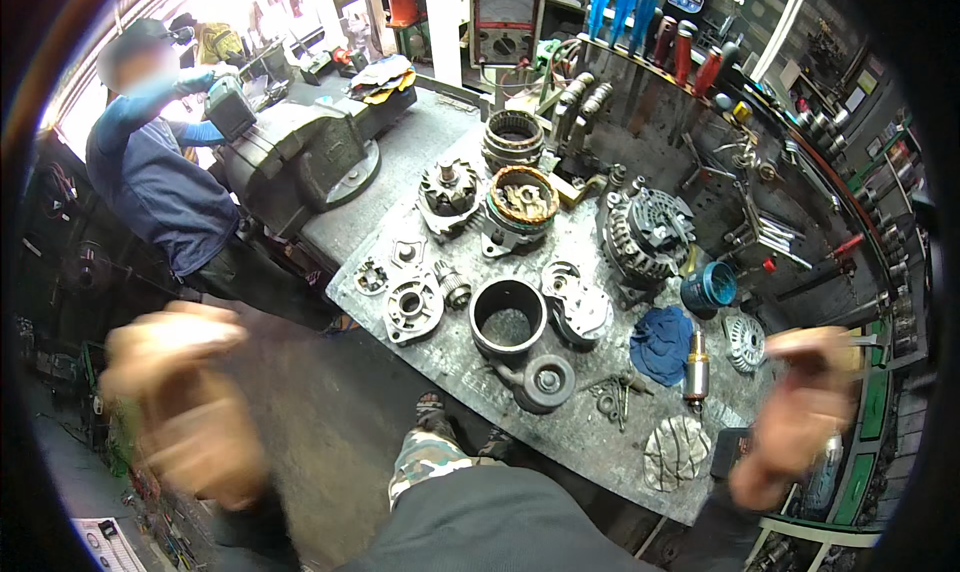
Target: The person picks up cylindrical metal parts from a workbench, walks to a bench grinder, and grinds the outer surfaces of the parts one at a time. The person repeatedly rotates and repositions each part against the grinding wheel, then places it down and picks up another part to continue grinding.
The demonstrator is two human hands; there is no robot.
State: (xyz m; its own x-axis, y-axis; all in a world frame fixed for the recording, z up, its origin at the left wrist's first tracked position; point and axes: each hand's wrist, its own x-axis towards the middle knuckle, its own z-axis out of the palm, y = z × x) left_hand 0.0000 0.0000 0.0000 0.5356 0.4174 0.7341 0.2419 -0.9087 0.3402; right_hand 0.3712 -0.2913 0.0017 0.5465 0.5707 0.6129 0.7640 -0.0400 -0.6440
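Observation:
My left hand (190,402) is raised at the left, away from the bench, and smeared by motion. My right hand (800,402), also blurred, is over the bench's right end, nearest a slotted alternator end cover (744,343). Neither hand's fingers show clearly. Between them lie a hollow metal cylinder housing (507,317) with a smaller round body (545,383) attached, and a metal armature (697,370) beside a blue cloth (660,345). Farther back are a finned rotor (448,192), a copper-wound stator (523,196) and an assembled alternator (645,234).
Across the far left, a person (165,172) in blue stands at a large bench vise (300,157). Screwdrivers (640,22) line a rack behind the bench, near an analog meter (506,27). A blue cup (709,287) and striped cloth (677,453) are at the right.

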